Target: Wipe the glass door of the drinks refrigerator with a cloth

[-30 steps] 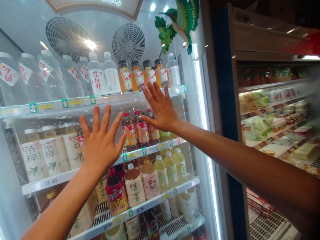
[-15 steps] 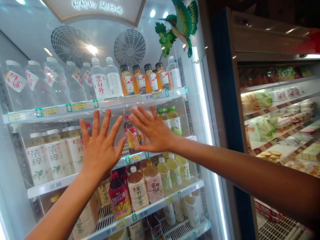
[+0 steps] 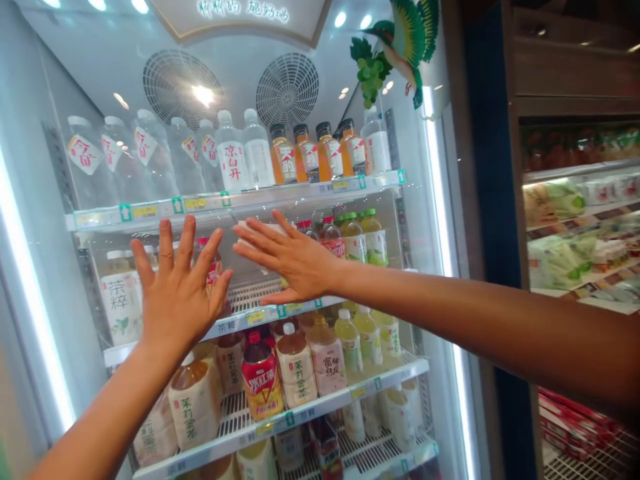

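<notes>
My left hand [image 3: 175, 300] lies flat with fingers spread against the glass front of a drinks fridge [image 3: 453, 200], level with the second shelf [image 3: 260, 313]. My right hand [image 3: 287, 257] is beside it, also flat, fingers stretched out and pointing left. A pale patch shows behind its fingers; I cannot make out what it is. Neither hand holds anything. Behind the glass stand water bottles [image 3: 233, 160] and orange drink bottles [image 3: 310, 153] on the top shelf, and tea bottles [image 3: 295, 363] lower down.
A lit strip [image 3: 30, 287] runs down the fridge's left edge. To the right a dark pillar [image 3: 495, 200] separates an open chiller [image 3: 580, 227] with packaged food. A green bird decoration [image 3: 400, 40] hangs at the top.
My right hand has slid left and down across the glass, from near the top shelf's edge to beside my left hand. The view has shifted left, and the fridge's left edge has come into sight.
</notes>
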Demonstrator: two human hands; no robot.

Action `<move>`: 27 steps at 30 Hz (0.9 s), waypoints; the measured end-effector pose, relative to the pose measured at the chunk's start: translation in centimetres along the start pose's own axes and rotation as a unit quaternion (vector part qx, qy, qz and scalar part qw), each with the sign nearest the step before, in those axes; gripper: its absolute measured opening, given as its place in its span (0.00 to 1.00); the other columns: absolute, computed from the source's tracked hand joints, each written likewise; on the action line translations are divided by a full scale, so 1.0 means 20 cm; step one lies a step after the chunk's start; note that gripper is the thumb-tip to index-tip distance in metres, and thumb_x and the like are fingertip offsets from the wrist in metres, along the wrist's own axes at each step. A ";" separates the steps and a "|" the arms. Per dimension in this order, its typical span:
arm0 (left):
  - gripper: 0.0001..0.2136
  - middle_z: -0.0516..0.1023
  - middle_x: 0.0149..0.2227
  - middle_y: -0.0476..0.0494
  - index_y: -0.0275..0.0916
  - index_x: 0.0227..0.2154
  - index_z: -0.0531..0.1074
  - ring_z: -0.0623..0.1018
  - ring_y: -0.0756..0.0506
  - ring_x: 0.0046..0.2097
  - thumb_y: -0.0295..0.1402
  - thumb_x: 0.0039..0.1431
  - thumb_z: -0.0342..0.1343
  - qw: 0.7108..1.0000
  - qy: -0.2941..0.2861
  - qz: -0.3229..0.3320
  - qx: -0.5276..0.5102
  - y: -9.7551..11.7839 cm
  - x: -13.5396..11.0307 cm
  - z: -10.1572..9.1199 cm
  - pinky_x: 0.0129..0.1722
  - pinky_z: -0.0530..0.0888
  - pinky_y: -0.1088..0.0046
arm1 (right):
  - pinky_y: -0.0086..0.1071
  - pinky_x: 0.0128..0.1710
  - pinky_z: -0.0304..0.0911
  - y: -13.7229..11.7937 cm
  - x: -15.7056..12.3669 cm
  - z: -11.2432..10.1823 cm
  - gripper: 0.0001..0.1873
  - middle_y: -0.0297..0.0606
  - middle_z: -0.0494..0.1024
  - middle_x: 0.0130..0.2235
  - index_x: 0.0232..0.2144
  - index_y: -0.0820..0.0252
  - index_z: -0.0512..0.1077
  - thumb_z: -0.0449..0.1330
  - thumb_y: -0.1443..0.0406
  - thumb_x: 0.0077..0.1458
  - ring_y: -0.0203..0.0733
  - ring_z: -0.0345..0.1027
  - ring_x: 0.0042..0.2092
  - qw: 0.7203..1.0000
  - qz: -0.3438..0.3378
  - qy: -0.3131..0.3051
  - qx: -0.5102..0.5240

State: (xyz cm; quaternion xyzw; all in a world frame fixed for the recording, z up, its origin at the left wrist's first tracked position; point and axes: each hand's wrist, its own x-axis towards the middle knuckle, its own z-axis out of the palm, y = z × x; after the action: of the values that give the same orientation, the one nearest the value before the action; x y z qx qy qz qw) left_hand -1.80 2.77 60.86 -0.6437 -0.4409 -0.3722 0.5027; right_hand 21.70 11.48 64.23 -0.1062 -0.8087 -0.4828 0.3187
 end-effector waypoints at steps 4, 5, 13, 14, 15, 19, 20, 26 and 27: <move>0.34 0.34 0.76 0.55 0.61 0.72 0.43 0.36 0.36 0.76 0.44 0.68 0.50 1.000 -0.007 -0.018 0.006 -0.07 -0.05 -0.07 0.72 0.28 0.44 | 0.61 0.73 0.23 0.07 0.14 -0.01 0.53 0.46 0.40 0.76 0.75 0.57 0.37 0.42 0.33 0.61 0.57 0.28 0.76 0.988 0.148 0.051 -0.004; 0.34 0.34 0.76 0.55 0.61 0.72 0.42 0.36 0.36 0.76 0.44 0.68 0.50 1.000 -0.007 -0.021 0.008 -0.08 -0.06 -0.09 0.72 0.28 0.44 | 0.62 0.73 0.22 0.05 0.16 0.00 0.55 0.49 0.40 0.76 0.74 0.60 0.37 0.41 0.32 0.60 0.58 0.27 0.76 0.986 0.155 0.057 -0.008; 0.36 0.32 0.76 0.55 0.62 0.72 0.37 0.36 0.35 0.76 0.43 0.68 0.50 0.998 0.000 -0.034 0.044 -0.23 -0.18 -0.19 0.72 0.29 0.42 | 0.55 0.74 0.24 -0.19 0.36 0.06 0.53 0.47 0.45 0.76 0.73 0.61 0.44 0.45 0.33 0.61 0.51 0.31 0.76 0.999 0.012 0.031 -0.032; 0.36 0.32 0.76 0.54 0.62 0.72 0.36 0.36 0.35 0.76 0.43 0.68 0.50 0.998 -0.001 -0.037 0.048 -0.24 -0.19 -0.20 0.72 0.30 0.41 | 0.56 0.74 0.25 -0.19 0.39 0.05 0.52 0.47 0.44 0.76 0.73 0.61 0.44 0.45 0.34 0.61 0.52 0.31 0.76 0.996 0.064 0.049 -0.032; 0.37 0.33 0.76 0.53 0.62 0.72 0.35 0.36 0.35 0.76 0.43 0.68 0.50 0.998 -0.002 -0.040 0.051 -0.26 -0.21 -0.20 0.72 0.30 0.40 | 0.58 0.74 0.25 -0.19 0.40 0.06 0.53 0.49 0.44 0.76 0.73 0.62 0.44 0.45 0.33 0.61 0.54 0.31 0.76 0.992 0.104 0.064 -0.031; 0.37 0.34 0.76 0.50 0.61 0.72 0.35 0.36 0.34 0.76 0.42 0.68 0.51 0.997 -0.011 -0.048 0.053 -0.29 -0.26 -0.21 0.71 0.32 0.37 | 0.56 0.74 0.27 -0.29 0.38 0.10 0.54 0.48 0.46 0.75 0.72 0.63 0.48 0.48 0.32 0.59 0.54 0.32 0.76 0.999 -0.031 0.036 -0.018; 0.37 0.35 0.76 0.49 0.60 0.72 0.36 0.36 0.34 0.76 0.42 0.68 0.51 0.997 -0.015 -0.049 0.052 -0.29 -0.27 -0.21 0.71 0.33 0.37 | 0.54 0.75 0.27 -0.31 0.37 0.10 0.53 0.47 0.47 0.75 0.72 0.62 0.49 0.48 0.33 0.59 0.52 0.33 0.76 0.996 -0.092 0.020 -0.012; 0.37 0.34 0.76 0.49 0.60 0.72 0.36 0.35 0.35 0.76 0.42 0.68 0.51 0.997 -0.028 -0.047 0.051 -0.29 -0.28 -0.21 0.71 0.32 0.38 | 0.61 0.73 0.23 -0.18 0.43 0.08 0.52 0.48 0.41 0.76 0.74 0.61 0.40 0.42 0.35 0.62 0.55 0.28 0.76 0.994 0.092 0.066 0.006; 0.37 0.34 0.76 0.49 0.60 0.72 0.36 0.35 0.35 0.76 0.42 0.68 0.51 0.997 -0.028 -0.047 0.051 -0.29 -0.28 -0.21 0.71 0.32 0.38 | 0.61 0.73 0.23 -0.19 0.43 0.08 0.53 0.49 0.40 0.76 0.74 0.62 0.39 0.43 0.34 0.62 0.56 0.27 0.76 0.992 0.109 0.069 0.010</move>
State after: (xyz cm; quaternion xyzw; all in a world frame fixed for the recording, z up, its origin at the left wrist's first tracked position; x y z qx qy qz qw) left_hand -9.31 -1.77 58.41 -0.6060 -0.5031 -0.3540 0.5044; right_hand 12.62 9.79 66.36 -0.1568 -0.7729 -0.4437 0.4257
